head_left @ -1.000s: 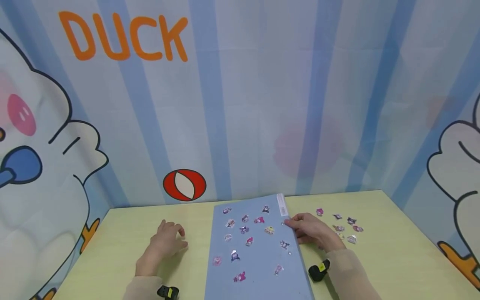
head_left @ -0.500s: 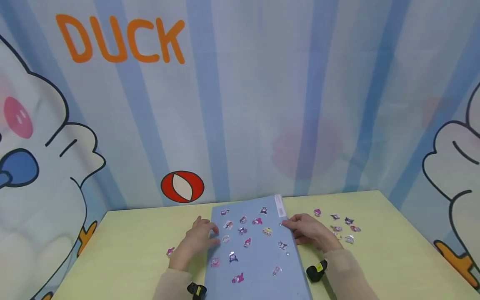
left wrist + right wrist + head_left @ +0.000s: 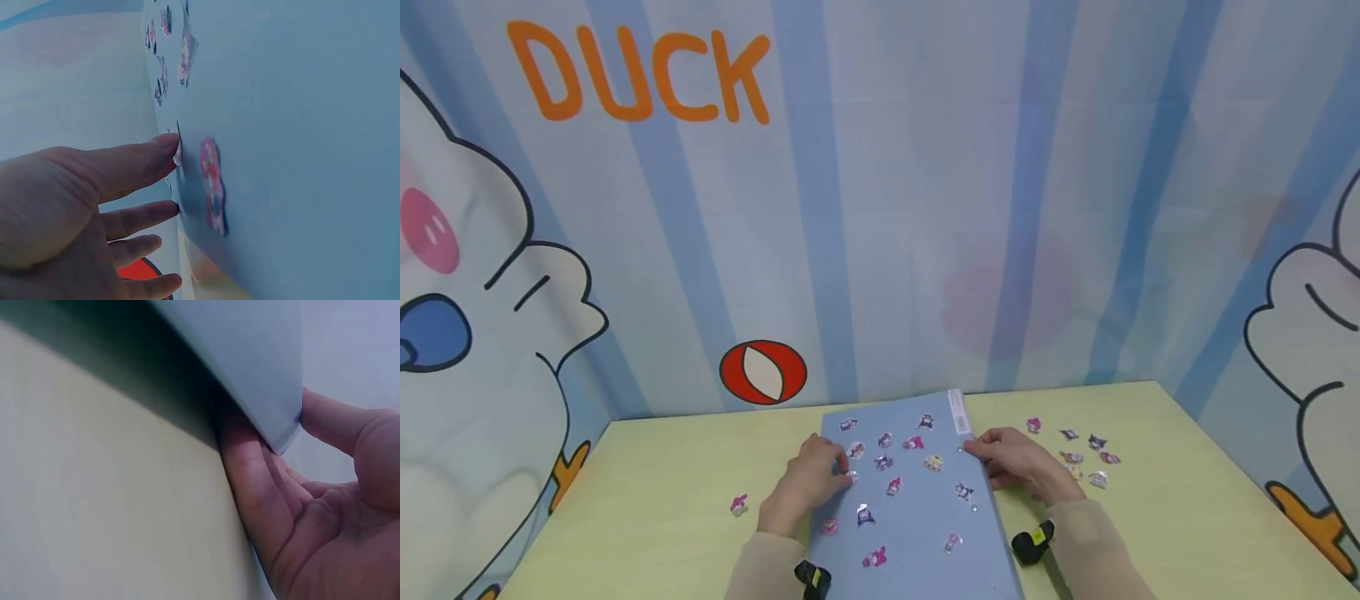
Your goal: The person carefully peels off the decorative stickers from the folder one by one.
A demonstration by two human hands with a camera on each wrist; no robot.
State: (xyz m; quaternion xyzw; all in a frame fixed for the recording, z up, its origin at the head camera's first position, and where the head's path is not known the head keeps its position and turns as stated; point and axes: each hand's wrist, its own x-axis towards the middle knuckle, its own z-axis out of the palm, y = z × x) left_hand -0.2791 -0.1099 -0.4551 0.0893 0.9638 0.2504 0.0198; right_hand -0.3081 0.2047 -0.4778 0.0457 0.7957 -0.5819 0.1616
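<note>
A light blue folder (image 3: 917, 521) leans up off the table, its front dotted with several small cartoon stickers (image 3: 932, 463). My right hand (image 3: 1018, 462) grips its right edge, thumb in front and fingers behind; the right wrist view shows those fingers under the edge (image 3: 256, 406). At the folder's left side, my left hand (image 3: 801, 487) has thumb and forefinger at a small sticker (image 3: 177, 150), seemingly pinching it. In the left wrist view the forefinger is mostly hidden by the thumb, and the other fingers are spread. A pink sticker (image 3: 214, 185) sits close by on the folder.
One loose pink sticker (image 3: 739, 504) lies on the pale yellow table (image 3: 647, 500) at the left. Several more loose stickers (image 3: 1097, 442) lie to the right of my right hand. A white barcode label (image 3: 958, 412) marks the folder's top right corner. A striped curtain (image 3: 917, 208) stands behind.
My left hand has moved right, from above the table to a sticker on the folder. The loose pink sticker at the left has come into sight. My right hand keeps its grip.
</note>
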